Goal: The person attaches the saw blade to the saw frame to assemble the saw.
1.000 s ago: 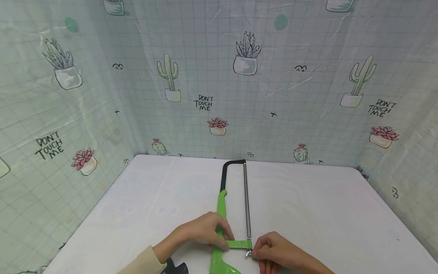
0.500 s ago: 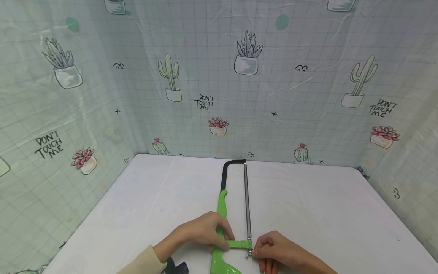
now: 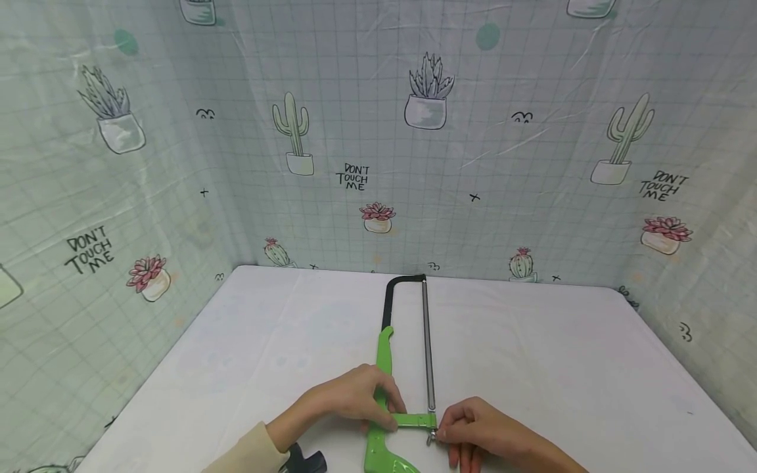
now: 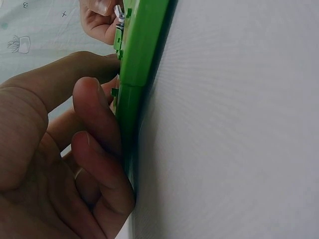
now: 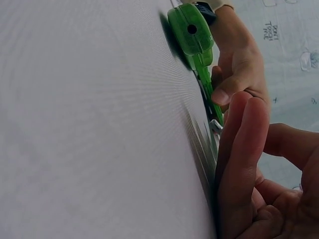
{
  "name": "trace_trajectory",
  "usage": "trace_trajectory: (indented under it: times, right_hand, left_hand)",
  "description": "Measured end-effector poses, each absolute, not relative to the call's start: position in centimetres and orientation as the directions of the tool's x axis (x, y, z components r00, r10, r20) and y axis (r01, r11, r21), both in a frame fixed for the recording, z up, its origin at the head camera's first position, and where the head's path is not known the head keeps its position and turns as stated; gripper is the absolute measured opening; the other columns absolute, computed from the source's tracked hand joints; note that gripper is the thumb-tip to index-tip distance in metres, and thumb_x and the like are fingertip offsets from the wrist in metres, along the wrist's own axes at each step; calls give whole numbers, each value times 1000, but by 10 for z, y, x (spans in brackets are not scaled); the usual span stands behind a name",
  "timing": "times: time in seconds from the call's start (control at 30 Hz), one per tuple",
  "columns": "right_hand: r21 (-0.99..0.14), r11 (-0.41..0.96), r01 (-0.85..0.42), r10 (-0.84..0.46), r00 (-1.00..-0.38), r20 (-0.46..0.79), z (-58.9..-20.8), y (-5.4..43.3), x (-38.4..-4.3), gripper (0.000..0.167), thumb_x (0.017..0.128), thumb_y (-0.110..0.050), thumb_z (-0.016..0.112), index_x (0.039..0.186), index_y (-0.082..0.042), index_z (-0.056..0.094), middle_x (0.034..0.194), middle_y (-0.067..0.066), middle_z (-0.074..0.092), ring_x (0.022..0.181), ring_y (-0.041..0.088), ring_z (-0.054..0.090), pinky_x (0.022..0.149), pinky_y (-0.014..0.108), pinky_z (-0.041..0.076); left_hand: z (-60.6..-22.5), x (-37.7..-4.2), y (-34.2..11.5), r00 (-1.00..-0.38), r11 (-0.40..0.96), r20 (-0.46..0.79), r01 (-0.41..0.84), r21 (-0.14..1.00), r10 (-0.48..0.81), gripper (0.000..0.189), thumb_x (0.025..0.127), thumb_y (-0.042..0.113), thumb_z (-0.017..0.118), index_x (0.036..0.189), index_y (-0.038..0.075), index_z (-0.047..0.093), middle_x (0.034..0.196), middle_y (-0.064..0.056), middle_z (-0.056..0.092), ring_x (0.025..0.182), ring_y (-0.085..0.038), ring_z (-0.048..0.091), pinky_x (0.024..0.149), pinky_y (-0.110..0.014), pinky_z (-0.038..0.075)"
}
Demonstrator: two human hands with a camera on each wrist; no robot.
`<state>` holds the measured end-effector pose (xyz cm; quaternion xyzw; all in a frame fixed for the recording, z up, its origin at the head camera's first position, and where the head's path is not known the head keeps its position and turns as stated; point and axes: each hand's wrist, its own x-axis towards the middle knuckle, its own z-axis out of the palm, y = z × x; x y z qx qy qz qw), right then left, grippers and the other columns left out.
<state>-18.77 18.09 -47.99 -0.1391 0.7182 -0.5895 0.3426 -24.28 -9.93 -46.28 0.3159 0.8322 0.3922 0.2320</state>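
Observation:
A hacksaw (image 3: 384,355) with a green and black frame lies flat on the white table, its far end pointing away from me. My left hand (image 3: 359,394) grips the green frame near the cross arm (image 3: 414,420), thumb on the near side and fingers over the top. The grey blade (image 3: 428,341) runs along the right side of the saw. At the blade's near end sits a small metal wing nut (image 3: 432,437), which my right hand (image 3: 481,428) pinches between thumb and index finger. The left wrist view also shows the wing nut (image 4: 119,14) beside the right fingertips.
A dark object (image 3: 306,462), partly out of frame, is by the left sleeve (image 3: 251,452). The white table (image 3: 532,355) meets a cactus-print curtain (image 3: 473,144) at the back and both sides.
The wing nut has turned and looks narrower than a second ago, with the right fingers staying at it. The left hand and the hacksaw have kept their place.

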Motion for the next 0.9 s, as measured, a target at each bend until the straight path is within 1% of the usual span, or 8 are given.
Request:
trace_trajectory:
  times: [0.33, 0.63, 0.9]
  right_hand:
    - [-941, 273, 202, -591, -737, -329, -479, 180, -188, 19, 97, -18, 64, 96, 1, 69, 68, 0, 68, 47, 2, 58, 45, 16, 50]
    - [-943, 259, 208, -607, -724, -327, -477, 180, -188, 18, 97, -17, 64, 96, 1, 69, 68, 0, 68, 48, 1, 58, 45, 16, 51]
    - [-945, 261, 196, -597, -737, -318, -478, 180, -187, 15, 95, -15, 64, 95, 0, 67, 66, 1, 68, 47, 2, 58, 45, 17, 51]
  left_hand:
    - [-462, -244, -99, -686, 491, -144, 342, 801, 713, 19, 76, 13, 86, 92, 22, 81, 80, 15, 70, 44, -2, 56, 46, -22, 53]
    - [-461, -244, -99, -690, 500, -144, 347, 794, 709, 19, 76, 14, 86, 93, 22, 81, 80, 15, 70, 44, -2, 56, 46, -22, 52]
    - [-461, -245, -99, -693, 500, -142, 348, 793, 707, 19, 76, 14, 87, 92, 22, 81, 80, 16, 70, 44, -2, 56, 46, -21, 52]
